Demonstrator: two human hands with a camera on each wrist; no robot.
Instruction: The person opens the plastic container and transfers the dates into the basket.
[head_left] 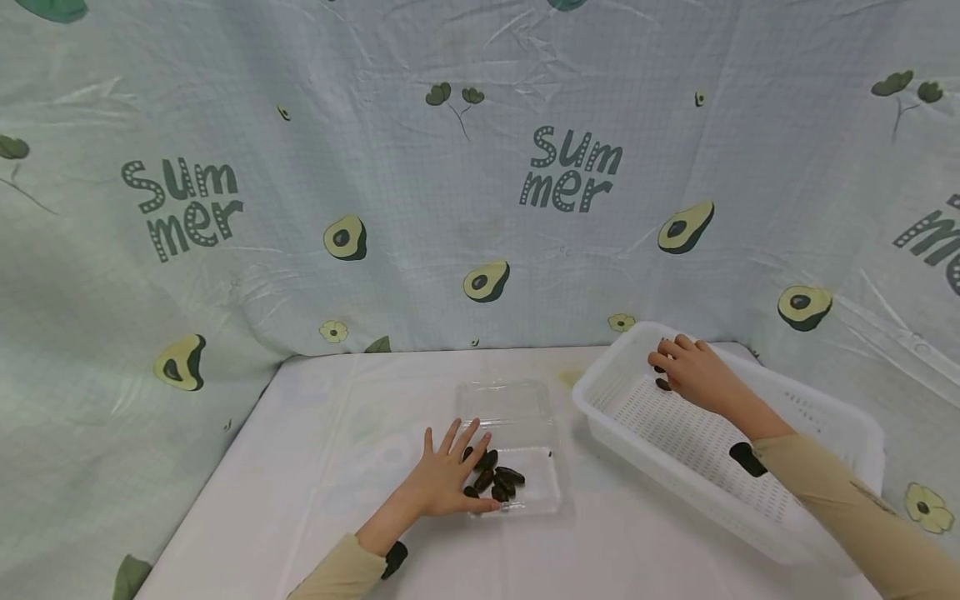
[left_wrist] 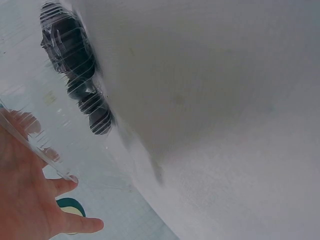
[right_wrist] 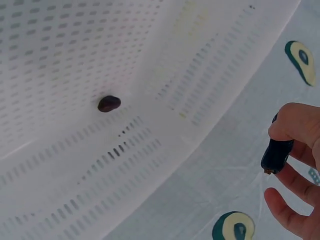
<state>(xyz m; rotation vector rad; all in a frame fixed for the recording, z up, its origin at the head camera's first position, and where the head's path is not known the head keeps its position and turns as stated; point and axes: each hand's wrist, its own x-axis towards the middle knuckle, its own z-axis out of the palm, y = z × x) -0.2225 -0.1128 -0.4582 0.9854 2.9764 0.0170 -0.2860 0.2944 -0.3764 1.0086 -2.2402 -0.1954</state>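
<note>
My right hand [head_left: 697, 379], above the far end of a white perforated basket [head_left: 660, 471], pinches a dark elongated grape [right_wrist: 276, 154] between thumb and fingers. Another dark grape [right_wrist: 109, 103] lies on the basket floor close to the wall. My left hand [head_left: 442, 482] spreads its fingers over the left edge of a clear plastic box [head_left: 551, 504], its thumb along the near side. Inside that box, several dark grapes [head_left: 511, 476] are bunched toward the left, partly hidden by the fingers. The left wrist view shows them through the ribbed plastic wall.
Hinged back from the box, its clear lid [head_left: 504, 400] lies open on the far side. Box and basket stand on a white-covered table [head_left: 330, 467], the basket at the right. A printed curtain [head_left: 405, 183] hangs behind and along the sides.
</note>
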